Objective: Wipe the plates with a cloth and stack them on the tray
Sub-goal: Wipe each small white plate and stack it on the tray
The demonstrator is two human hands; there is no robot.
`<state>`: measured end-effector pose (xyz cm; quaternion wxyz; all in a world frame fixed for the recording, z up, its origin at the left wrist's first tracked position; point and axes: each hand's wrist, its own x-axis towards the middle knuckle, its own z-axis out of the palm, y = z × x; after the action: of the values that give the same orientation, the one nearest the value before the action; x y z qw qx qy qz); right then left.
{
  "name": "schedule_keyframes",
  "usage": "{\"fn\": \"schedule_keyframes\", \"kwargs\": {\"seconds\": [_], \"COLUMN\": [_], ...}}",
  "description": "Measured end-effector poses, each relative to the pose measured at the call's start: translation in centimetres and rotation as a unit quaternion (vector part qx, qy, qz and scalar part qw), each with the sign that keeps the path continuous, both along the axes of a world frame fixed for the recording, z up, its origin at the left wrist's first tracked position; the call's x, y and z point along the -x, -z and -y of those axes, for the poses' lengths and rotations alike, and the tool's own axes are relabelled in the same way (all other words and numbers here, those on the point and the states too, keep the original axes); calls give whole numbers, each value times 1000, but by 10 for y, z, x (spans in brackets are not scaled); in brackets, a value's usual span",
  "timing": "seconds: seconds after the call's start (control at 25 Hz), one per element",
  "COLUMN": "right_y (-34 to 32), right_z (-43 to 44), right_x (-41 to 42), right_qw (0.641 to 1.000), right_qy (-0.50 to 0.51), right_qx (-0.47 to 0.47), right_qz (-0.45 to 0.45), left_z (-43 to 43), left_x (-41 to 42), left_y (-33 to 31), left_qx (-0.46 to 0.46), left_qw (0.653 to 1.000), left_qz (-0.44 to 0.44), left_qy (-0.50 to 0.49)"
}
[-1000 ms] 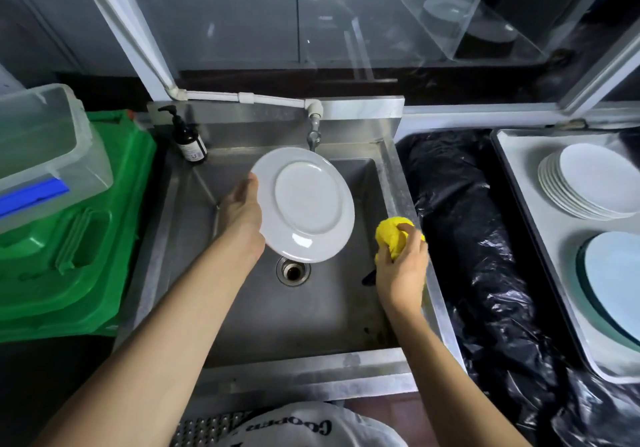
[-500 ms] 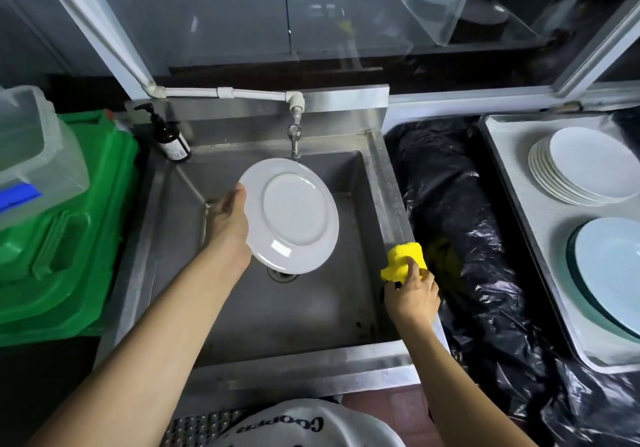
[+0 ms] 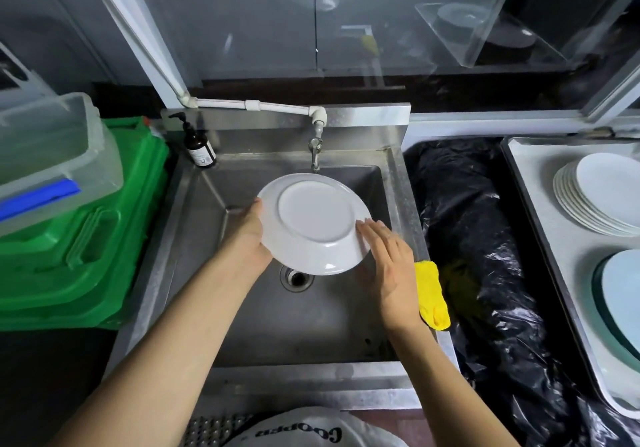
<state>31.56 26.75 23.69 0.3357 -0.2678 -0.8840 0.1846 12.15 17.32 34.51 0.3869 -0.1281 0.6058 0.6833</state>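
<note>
Crockery first: a round white ceramic plate is hanging tilted over the steel sink basin, underside showing. The left hand is gripping its rim at nine o'clock, fingers hidden behind; the right hand is laying straight, close-set fingers on the rim at four o'clock. The folded yellow cloth is lying just beside that hand, at its four o'clock, nearer it than the left.

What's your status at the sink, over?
Left hand grips plate over sink. Right hand open, touching plate rim. Cloth lies on sink edge. Black bag between sink and tray.
</note>
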Motion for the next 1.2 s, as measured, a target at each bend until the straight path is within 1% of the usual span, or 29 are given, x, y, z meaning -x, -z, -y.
{"fn": "schedule_keyframes", "kwargs": {"seconds": [0.12,0.28,0.36,0.44,0.52,0.6,0.64,0.76,0.84,0.96,1.08,1.2], "right_y": [-17,-38,-47,-56,-64,-67,-67,-62,-56,-54,-57,-57], "right_z": [-6,-16,-19,-16,-11,-10,-10,-12,-12,-8,-5,-1], "right_x": [0,4,5,6,7,9,9,11,13,15,20,26], "right_qw": [999,998,998,999,992,984,981,974,971,964,948,934], "right_qy": [-11,-12,-17,-13,-8,-7,-3,16,32,63,105,128], "right_qx": [-31,-50,-48,12,106,162,178,216,227,244,283,316], "right_qz": [-25,-39,-39,-51,-68,-71,-71,-68,-62,-82,-105,-108], "left_z": [7,13,16,18,21,24,25,26,28,31,32,34], "left_x": [8,5,6,8,7,5,2,-4,-5,-3,1,9], "left_y": [-2,-12,-10,-4,0,5,7,7,8,15,20,20], "left_qx": [-34,-37,-16,33,98,120,112,78,77,80,92,90], "left_qw": [999,998,998,999,994,985,983,987,986,983,977,976], "left_qz": [-25,49,57,28,-40,-122,-143,-142,-144,-159,-184,-188], "left_qy": [21,-19,-8,14,11,-1,6,17,32,50,48,60]}}
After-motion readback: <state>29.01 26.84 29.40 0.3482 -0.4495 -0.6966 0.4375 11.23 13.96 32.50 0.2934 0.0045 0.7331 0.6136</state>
